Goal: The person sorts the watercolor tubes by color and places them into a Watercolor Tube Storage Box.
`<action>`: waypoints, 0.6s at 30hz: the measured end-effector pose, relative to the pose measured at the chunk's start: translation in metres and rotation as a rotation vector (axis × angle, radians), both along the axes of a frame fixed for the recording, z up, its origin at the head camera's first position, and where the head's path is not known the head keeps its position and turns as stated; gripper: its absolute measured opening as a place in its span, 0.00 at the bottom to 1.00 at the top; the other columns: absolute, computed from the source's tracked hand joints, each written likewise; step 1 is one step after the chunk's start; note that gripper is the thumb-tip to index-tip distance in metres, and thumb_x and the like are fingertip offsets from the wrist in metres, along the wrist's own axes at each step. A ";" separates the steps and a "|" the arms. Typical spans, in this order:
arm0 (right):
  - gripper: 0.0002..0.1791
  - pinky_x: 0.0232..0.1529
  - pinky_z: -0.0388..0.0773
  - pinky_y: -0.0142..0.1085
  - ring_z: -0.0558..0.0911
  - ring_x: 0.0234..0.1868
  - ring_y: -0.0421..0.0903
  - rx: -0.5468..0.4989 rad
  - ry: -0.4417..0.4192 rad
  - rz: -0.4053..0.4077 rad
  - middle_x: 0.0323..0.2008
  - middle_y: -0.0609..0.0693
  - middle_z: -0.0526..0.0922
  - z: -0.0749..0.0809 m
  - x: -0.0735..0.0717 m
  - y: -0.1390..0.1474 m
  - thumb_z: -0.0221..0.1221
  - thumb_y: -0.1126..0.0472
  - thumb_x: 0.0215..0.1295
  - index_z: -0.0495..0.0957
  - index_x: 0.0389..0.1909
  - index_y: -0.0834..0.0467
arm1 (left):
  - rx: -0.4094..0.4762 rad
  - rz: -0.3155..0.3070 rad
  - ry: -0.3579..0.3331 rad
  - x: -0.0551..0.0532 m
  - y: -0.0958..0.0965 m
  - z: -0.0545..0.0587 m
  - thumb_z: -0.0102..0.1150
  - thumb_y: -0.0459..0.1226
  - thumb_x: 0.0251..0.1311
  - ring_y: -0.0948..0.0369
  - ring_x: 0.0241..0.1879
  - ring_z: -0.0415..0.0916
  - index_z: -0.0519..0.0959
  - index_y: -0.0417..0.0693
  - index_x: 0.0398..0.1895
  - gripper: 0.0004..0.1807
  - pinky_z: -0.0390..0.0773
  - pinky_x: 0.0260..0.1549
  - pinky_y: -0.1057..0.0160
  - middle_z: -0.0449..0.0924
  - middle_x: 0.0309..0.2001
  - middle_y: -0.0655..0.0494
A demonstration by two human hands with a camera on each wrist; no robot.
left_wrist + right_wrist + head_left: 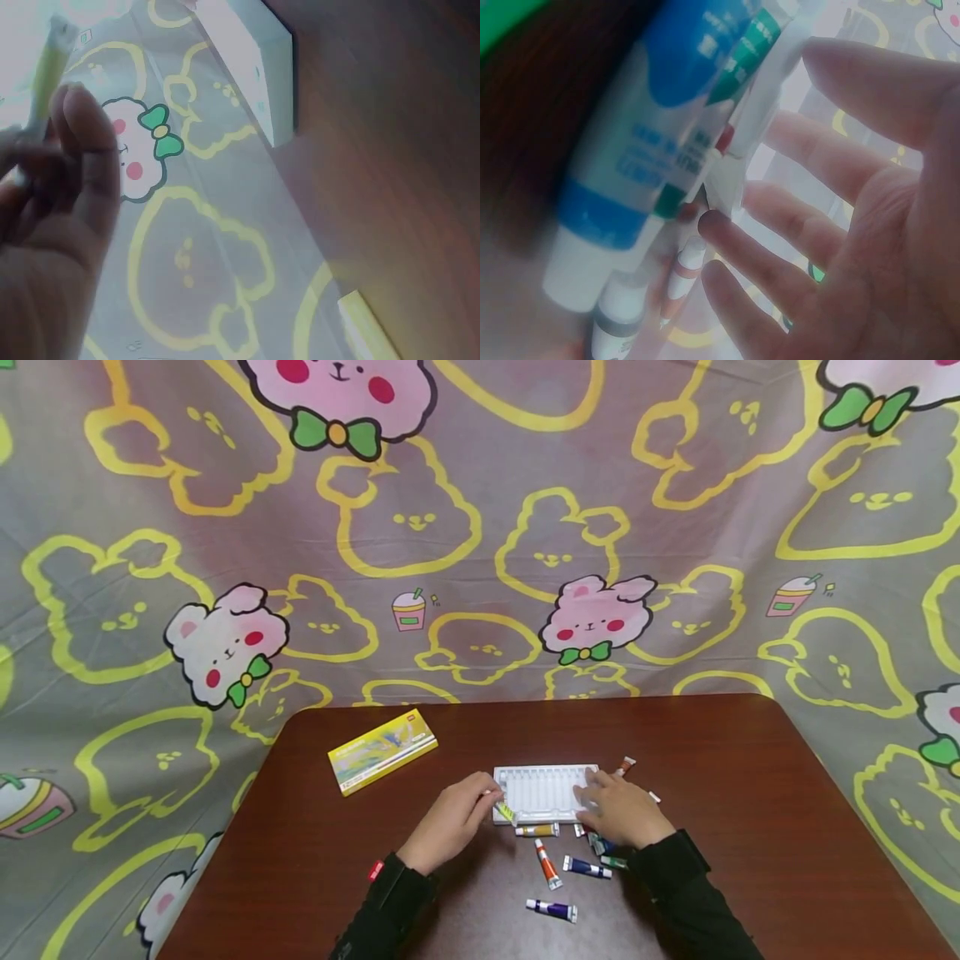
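A white ribbed plastic tray (543, 789) lies on the table between the two hands. At its left end my left hand (450, 818) pinches a small yellow paint tube (505, 812) between thumb and fingers; the tube (46, 82) stands up from the fingertips in the left wrist view. My right hand (626, 810) has its fingers spread over the tray's right end, fingertips touching it. Close by that hand, a blue-labelled paint tube (682, 60) looms large in the right wrist view. In front of the tray are an ochre tube (537, 831) and an orange tube (547, 864).
Nearer the front lie a dark blue tube (587, 867) and a purple tube (552, 910). A green tube (613, 862) is partly hidden by the right sleeve, and a brown tube (625, 766) lies behind the right hand. The yellow box (382, 752) is at the back left.
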State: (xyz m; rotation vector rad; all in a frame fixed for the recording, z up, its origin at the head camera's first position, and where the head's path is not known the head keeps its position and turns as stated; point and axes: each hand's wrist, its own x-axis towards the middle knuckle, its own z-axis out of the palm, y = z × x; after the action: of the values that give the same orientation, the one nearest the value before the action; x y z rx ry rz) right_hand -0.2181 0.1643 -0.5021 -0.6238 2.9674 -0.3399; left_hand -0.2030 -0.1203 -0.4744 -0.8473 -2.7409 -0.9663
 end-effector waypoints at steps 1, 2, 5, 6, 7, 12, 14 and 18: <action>0.27 0.63 0.70 0.59 0.67 0.68 0.58 0.000 0.000 0.000 0.69 0.59 0.70 0.000 0.000 0.000 0.59 0.46 0.65 0.76 0.63 0.52 | 0.042 0.016 0.000 -0.001 0.000 0.000 0.53 0.40 0.70 0.67 0.30 0.71 0.76 0.52 0.41 0.04 0.78 0.30 0.67 0.73 0.32 0.61; 0.27 0.63 0.70 0.59 0.67 0.68 0.58 -0.001 0.000 0.000 0.69 0.59 0.70 0.000 0.000 0.000 0.59 0.46 0.65 0.76 0.63 0.52 | 0.092 0.030 -0.008 -0.001 0.000 0.000 0.53 0.39 0.70 0.67 0.31 0.72 0.76 0.51 0.40 0.04 0.80 0.31 0.66 0.75 0.32 0.60; 0.27 0.62 0.71 0.59 0.67 0.67 0.58 0.000 0.003 0.003 0.69 0.59 0.70 0.000 0.000 0.000 0.59 0.46 0.65 0.76 0.63 0.52 | 0.243 0.051 -0.054 -0.004 -0.002 -0.001 0.51 0.37 0.71 0.63 0.30 0.78 0.75 0.47 0.40 0.04 0.86 0.33 0.60 0.79 0.32 0.55; 0.27 0.62 0.71 0.59 0.67 0.68 0.58 0.000 0.003 0.003 0.69 0.59 0.70 0.000 0.000 0.000 0.59 0.46 0.65 0.76 0.63 0.52 | 0.290 0.050 -0.078 -0.005 -0.003 -0.001 0.50 0.37 0.72 0.61 0.30 0.80 0.74 0.46 0.40 0.05 0.86 0.33 0.58 0.80 0.33 0.53; 0.27 0.62 0.71 0.59 0.67 0.68 0.58 -0.001 0.002 0.001 0.69 0.59 0.69 0.000 0.001 0.000 0.59 0.46 0.65 0.76 0.63 0.52 | 0.337 0.048 -0.104 -0.005 -0.003 -0.001 0.50 0.36 0.72 0.59 0.30 0.82 0.74 0.44 0.40 0.05 0.87 0.33 0.56 0.80 0.33 0.51; 0.27 0.63 0.70 0.59 0.66 0.68 0.58 0.000 0.002 -0.002 0.69 0.58 0.69 0.001 0.002 0.000 0.59 0.46 0.65 0.76 0.63 0.52 | 0.439 0.056 -0.148 -0.006 -0.002 0.004 0.45 0.30 0.73 0.54 0.33 0.84 0.71 0.36 0.42 0.05 0.86 0.35 0.53 0.78 0.37 0.42; 0.27 0.63 0.70 0.58 0.66 0.68 0.58 0.003 0.005 0.001 0.69 0.58 0.69 0.001 0.002 0.000 0.59 0.46 0.66 0.76 0.63 0.52 | 0.446 0.079 -0.115 -0.003 0.000 0.011 0.43 0.27 0.72 0.52 0.37 0.84 0.70 0.32 0.42 0.05 0.85 0.36 0.49 0.77 0.39 0.40; 0.27 0.63 0.71 0.58 0.67 0.68 0.58 0.004 0.009 0.007 0.69 0.59 0.70 0.002 0.001 0.000 0.59 0.46 0.66 0.76 0.63 0.52 | 0.479 0.132 -0.075 0.002 0.000 0.023 0.41 0.25 0.72 0.47 0.38 0.82 0.69 0.29 0.44 0.06 0.84 0.37 0.45 0.73 0.41 0.37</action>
State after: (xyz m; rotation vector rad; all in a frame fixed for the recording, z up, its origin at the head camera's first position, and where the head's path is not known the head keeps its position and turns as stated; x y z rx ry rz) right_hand -0.2167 0.1647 -0.5005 -0.6373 2.9731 -0.3313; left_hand -0.2009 -0.1201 -0.4511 -0.5473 -2.4132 -1.5571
